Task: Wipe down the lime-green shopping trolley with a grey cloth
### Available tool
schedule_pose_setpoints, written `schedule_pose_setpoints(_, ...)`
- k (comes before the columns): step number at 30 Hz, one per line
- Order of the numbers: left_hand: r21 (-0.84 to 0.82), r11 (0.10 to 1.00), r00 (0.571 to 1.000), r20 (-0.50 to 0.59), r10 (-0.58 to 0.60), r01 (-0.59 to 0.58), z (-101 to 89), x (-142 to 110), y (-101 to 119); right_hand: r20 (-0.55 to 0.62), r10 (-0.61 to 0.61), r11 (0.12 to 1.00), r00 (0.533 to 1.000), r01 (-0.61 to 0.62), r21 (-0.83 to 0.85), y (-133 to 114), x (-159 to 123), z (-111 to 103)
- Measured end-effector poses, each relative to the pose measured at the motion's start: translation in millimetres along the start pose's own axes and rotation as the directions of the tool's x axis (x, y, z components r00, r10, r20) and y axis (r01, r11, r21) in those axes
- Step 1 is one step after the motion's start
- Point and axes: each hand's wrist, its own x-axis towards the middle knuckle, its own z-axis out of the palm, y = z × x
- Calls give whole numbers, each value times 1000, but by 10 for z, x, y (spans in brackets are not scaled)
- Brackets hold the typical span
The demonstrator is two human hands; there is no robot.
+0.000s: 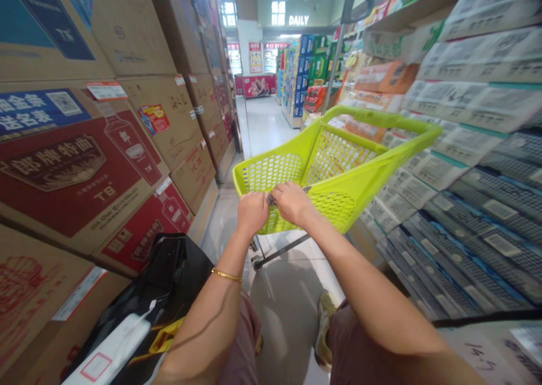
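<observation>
A lime-green plastic shopping cart (pixel 368 176) with perforated sides stands at an angle before me, its handle at the far right end. My left hand (pixel 253 211) is closed over the rim at the cart's near end. Close beside it, my right hand (pixel 292 202) has its fingers wrapped over the same rim. A small dark piece shows between the two hands; I cannot make out what it is. The fingertips are hidden behind the rim. Below the basket, a caster wheel (pixel 256 262) rests on the tiled floor.
Stacked cardboard cartons (pixel 80 170) line the left side. Piled paper packs (pixel 483 103) and dark-patterned packages (pixel 470 232) line the right. A black bag (pixel 169 261) and a white device with a cable (pixel 112 351) are by my left arm. The tiled aisle (pixel 265 119) runs ahead.
</observation>
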Motion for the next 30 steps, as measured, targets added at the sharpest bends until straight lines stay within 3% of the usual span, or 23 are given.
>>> schedule_pose_setpoints(4, -45, 997, 998, 20, 58, -57, -49, -14, -59, -25, 0, 1000, 1000, 1, 30, -57, 26, 24)
schedule_pose_setpoints(10, -109, 979, 985, -4, 170, -170, -103, -25, -307, -10, -67, 984, 998, 68, 167, 162, -15, -37)
schedule_pose_setpoints(17, -182, 961, 978, -51, 204, -210, 87, -16, -347, -14, -83, 980, 996, 84, 181, 252, -111, -91)
schedule_pose_setpoints(30, -293, 934, 979, -27, 204, -202, 125, -13, -270, -38, -151, 987, 988, 153, 57, -128, -38, 101)
